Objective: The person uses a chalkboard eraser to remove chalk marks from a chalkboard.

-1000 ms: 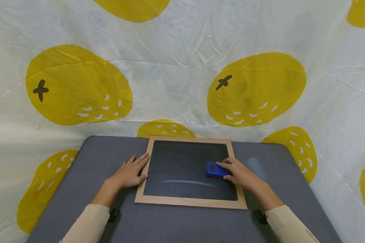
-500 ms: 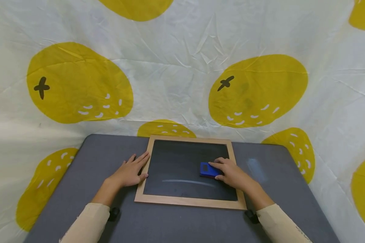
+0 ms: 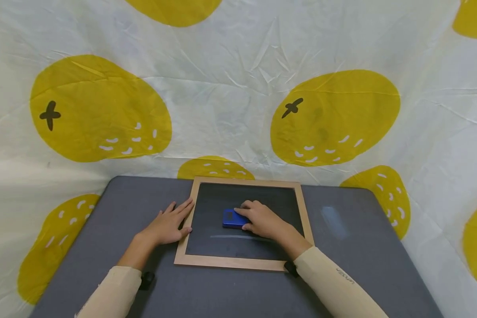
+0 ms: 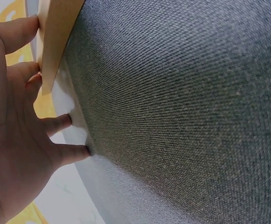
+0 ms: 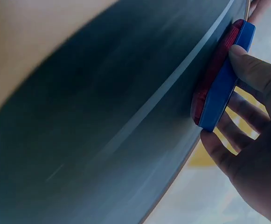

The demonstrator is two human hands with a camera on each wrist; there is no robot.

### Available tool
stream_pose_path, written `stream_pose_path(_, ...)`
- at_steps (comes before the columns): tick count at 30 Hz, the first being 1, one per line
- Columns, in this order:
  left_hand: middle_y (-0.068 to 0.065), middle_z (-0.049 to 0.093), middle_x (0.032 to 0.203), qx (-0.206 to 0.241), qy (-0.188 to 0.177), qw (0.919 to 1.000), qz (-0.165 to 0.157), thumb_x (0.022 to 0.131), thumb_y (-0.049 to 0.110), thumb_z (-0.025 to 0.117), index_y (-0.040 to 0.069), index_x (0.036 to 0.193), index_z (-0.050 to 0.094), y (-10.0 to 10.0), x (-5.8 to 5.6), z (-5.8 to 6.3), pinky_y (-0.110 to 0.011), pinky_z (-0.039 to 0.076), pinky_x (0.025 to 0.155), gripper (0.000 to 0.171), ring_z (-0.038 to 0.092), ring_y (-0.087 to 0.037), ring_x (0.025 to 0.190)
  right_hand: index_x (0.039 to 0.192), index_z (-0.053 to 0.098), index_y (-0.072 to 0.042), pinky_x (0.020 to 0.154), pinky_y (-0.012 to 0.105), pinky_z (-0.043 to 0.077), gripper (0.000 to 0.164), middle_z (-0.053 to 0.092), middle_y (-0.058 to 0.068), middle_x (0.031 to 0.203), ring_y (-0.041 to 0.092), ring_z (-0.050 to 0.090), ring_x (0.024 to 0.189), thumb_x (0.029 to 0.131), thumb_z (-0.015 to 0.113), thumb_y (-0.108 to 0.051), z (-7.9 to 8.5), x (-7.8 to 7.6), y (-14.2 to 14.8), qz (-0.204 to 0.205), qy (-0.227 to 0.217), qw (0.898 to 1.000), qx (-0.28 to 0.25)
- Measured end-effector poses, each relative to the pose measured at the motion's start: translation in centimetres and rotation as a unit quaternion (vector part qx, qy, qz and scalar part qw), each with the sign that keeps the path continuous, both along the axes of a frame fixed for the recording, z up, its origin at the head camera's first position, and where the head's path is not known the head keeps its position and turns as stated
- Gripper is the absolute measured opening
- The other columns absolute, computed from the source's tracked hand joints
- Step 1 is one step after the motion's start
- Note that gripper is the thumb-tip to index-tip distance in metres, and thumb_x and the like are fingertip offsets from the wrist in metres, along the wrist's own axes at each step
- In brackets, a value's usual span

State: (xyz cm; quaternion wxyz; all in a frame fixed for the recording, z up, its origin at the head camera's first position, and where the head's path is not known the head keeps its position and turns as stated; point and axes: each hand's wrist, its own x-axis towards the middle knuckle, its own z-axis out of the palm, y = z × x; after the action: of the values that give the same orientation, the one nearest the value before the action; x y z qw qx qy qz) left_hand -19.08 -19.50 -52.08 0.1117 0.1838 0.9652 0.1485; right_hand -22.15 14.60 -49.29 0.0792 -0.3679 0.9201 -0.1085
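A blackboard (image 3: 218,194) with a light wooden frame lies flat on the grey table. My right hand (image 3: 264,220) grips a blue chalkboard eraser (image 3: 231,218) by its edges, thumb on the near side. In the right wrist view the eraser (image 5: 223,79) shows a red felt underside against the board. A pale chalk line (image 5: 158,98) runs across the board just on the near side of the eraser. My left hand (image 3: 168,225) is spread at the frame's left side; in the left wrist view its thumb and some fingertips touch the wooden frame (image 4: 56,42), others rest on the cloth.
The grey table (image 3: 222,291) reaches round the board on all sides. A whitish smudge (image 3: 335,222) marks its surface right of the board. Behind stands a white curtain (image 3: 222,110) with yellow fruit prints.
My right hand has slid the eraser leftward across the board, from near its right side to about the middle. The left hand and the board have stayed in place.
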Motion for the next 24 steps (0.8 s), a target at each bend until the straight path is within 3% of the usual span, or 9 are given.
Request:
stream_pose_path(13,-0.005,0.021,0.173,-0.012,-0.009,0.9999,0.005,0.102,0.05,0.056,0.016,0.166,0.024,0.2,0.0,0.0,-0.085,0.025,0.106,0.079,0.024,-0.058,0.151,0.154,0.052,-0.018,0.103,0.042,0.052,0.061,0.058,0.007,0.143,0.026,0.059,0.122,0.099,0.07,-0.038,-0.1,-0.4,-8.2,0.017,0.038,0.997,0.065)
stream_pose_path(24,-0.004,0.02,0.174,-0.017,-0.006,0.9998,0.008,0.102,0.046,0.058,0.017,0.166,0.023,0.5,0.1,0.0,-0.084,0.024,0.107,0.078,0.023,-0.058,0.151,0.155,0.051,-0.021,0.106,0.039,0.051,0.059,0.057,0.006,0.142,0.024,0.058,0.119,0.101,0.067,-0.039,-0.9,-0.4,-8.8,0.012,0.055,0.995,0.077)
